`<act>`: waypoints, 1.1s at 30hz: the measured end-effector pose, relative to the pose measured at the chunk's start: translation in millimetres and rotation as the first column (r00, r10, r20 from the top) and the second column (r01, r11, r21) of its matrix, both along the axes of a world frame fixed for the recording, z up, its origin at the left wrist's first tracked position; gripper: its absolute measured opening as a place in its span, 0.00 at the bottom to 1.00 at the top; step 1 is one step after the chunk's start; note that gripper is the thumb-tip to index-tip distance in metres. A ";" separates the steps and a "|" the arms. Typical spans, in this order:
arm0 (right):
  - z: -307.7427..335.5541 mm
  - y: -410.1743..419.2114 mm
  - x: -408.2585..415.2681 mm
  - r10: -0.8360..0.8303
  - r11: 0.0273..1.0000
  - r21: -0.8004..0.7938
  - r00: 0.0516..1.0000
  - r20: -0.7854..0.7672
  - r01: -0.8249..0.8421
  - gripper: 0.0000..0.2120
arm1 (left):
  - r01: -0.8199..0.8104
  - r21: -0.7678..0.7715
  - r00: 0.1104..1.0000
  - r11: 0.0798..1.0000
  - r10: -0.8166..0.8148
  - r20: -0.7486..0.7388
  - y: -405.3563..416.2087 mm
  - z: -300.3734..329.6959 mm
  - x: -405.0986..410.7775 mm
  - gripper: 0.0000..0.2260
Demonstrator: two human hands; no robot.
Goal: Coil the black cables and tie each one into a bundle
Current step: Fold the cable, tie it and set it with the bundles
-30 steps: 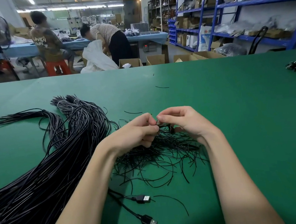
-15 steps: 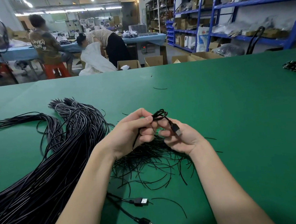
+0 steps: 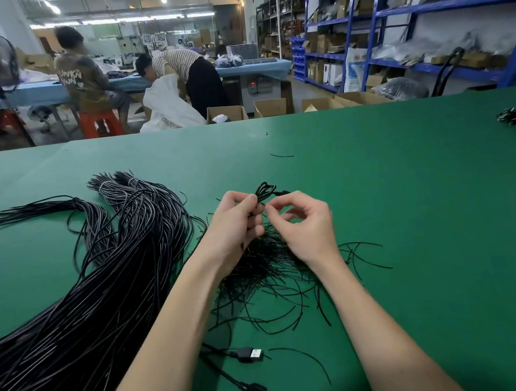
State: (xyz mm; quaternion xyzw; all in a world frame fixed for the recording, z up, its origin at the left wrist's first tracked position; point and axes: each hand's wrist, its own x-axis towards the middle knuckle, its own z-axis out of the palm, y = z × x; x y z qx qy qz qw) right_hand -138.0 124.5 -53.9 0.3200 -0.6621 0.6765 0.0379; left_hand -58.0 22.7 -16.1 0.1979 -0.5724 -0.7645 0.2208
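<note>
Pinching a small coiled cable above the green bench, the left hand held it while the right hand curled its fingertips at the tie. A loosened grip could let the coil spring open.

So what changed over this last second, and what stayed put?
The coiled cable rose off the tie pile into the air, still held in the left hand. The right hand, which cupped its plug half a second ago, now pinches at the coil's middle. The long cable pile and two USB plugs stayed put.
</note>
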 end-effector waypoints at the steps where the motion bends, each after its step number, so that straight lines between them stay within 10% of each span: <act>1: 1.9 0.4 0.5 -0.020 1.000 0.023 0.999 -0.050 0.021 0.09 | -0.004 -0.083 1.000 0.997 0.006 0.030 -1.1 -1.2 0.1 0.05; 14: 19.6 11.4 -7.1 0.093 0.975 0.220 0.923 -0.372 -0.010 0.07 | 0.029 -0.153 0.999 0.988 -0.026 0.021 -5.0 -5.2 -0.9 0.07; 22: 19.7 8.4 -8.0 0.109 0.970 0.240 0.939 -0.326 -0.030 0.07 | -0.059 -0.392 0.996 0.918 0.082 0.041 -5.6 -14.3 -5.5 0.11; 33: 22.7 7.9 -1.9 0.103 0.984 0.172 0.935 -0.340 -0.046 0.07 | -0.044 -0.324 0.998 0.945 0.053 0.017 -2.3 -8.0 -3.1 0.12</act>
